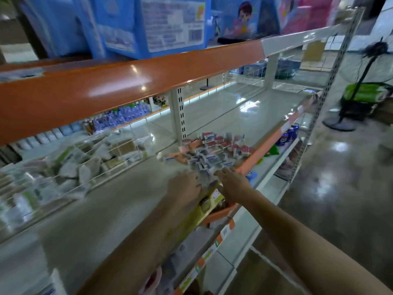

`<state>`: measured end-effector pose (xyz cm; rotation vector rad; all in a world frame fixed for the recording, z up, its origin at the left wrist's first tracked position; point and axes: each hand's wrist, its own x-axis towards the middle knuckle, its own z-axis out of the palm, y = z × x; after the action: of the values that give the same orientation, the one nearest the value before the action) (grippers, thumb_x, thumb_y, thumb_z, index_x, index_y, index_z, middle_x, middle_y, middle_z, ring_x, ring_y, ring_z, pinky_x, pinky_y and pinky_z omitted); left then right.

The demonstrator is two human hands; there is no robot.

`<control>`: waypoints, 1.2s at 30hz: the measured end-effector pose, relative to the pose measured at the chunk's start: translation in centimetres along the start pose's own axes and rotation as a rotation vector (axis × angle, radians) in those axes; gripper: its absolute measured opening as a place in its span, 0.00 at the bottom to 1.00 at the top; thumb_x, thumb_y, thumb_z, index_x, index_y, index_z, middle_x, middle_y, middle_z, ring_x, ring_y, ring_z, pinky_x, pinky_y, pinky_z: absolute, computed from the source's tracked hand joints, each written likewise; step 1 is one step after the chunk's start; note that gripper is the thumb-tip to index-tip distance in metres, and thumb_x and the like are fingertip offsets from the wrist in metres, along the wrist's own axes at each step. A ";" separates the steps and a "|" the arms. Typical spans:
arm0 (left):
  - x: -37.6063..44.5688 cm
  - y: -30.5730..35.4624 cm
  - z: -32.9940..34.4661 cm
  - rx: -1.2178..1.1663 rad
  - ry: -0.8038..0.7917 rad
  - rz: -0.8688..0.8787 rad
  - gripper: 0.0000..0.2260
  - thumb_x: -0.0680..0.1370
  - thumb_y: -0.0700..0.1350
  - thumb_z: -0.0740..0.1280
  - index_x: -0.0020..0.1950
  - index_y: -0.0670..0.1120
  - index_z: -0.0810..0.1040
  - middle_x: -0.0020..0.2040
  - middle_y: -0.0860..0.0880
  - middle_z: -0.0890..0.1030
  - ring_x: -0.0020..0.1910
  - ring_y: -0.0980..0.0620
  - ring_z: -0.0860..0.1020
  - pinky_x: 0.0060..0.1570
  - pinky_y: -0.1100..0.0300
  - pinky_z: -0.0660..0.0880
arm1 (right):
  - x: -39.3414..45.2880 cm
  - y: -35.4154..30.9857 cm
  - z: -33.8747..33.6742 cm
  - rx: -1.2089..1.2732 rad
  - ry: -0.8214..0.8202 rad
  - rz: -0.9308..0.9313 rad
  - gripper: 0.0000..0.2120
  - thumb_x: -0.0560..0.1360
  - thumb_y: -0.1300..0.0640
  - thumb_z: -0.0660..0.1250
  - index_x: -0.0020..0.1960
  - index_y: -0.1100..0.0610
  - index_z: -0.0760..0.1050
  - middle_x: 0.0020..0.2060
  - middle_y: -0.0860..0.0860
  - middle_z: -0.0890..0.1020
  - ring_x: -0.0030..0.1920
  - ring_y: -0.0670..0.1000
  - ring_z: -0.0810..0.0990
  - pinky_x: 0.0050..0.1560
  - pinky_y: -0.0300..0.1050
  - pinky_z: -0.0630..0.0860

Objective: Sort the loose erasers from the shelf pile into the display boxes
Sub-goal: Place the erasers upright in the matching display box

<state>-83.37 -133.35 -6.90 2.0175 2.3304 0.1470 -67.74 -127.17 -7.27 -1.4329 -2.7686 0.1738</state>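
The whole view is blurred by motion. A pile of loose erasers lies on the grey shelf (pixel 119 201), with blue-and-white ones (pixel 205 161) in front and red-and-white ones (pixel 221 141) behind. A yellow display box (pixel 201 212) sits at the shelf's front edge, and an orange display box (pixel 222 212) is beside it. My left hand (pixel 185 187) is on the far end of the yellow box, fingers bent down over its edge. My right hand (pixel 232 185) is over the boxes just short of the pile, fingers stretched out to the left. A small blue eraser (pixel 212 184) shows between the two hands.
An orange shelf beam (pixel 127 81) hangs overhead with blue cartons (pixel 148 24) on it. Clear dividers hold packaged goods (pixel 70 165) to the left. Price tags (pixel 225 231) line the shelf's front lip. A standing fan (pixel 361 86) is on the glossy floor to the right.
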 end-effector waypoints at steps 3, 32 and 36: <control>3.8 -0.8 0.6 0.008 0.013 -0.016 0.13 0.78 0.49 0.58 0.60 0.47 0.71 0.59 0.45 0.75 0.54 0.45 0.76 0.46 0.55 0.72 | 2.8 1.8 0.0 0.024 0.011 -0.007 0.20 0.78 0.53 0.59 0.70 0.54 0.62 0.66 0.55 0.68 0.67 0.57 0.67 0.62 0.52 0.69; 3.7 -0.4 0.9 -0.249 0.460 -0.449 0.07 0.74 0.45 0.70 0.51 0.50 0.78 0.48 0.52 0.79 0.47 0.52 0.75 0.41 0.61 0.69 | 11.9 6.1 -1.1 0.503 0.134 -0.558 0.14 0.76 0.56 0.66 0.61 0.58 0.74 0.57 0.51 0.73 0.55 0.51 0.74 0.52 0.41 0.72; -2.1 0.5 -0.8 -0.186 0.565 -0.513 0.07 0.71 0.43 0.73 0.47 0.49 0.79 0.44 0.53 0.79 0.41 0.53 0.73 0.40 0.62 0.67 | 10.0 2.7 -1.6 0.630 0.174 -0.737 0.09 0.74 0.61 0.68 0.54 0.61 0.76 0.50 0.53 0.75 0.46 0.48 0.74 0.46 0.41 0.73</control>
<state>-82.67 -135.37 -6.11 1.3516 2.9252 0.9659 -71.24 -117.35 -6.28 -0.2522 -2.5328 0.7532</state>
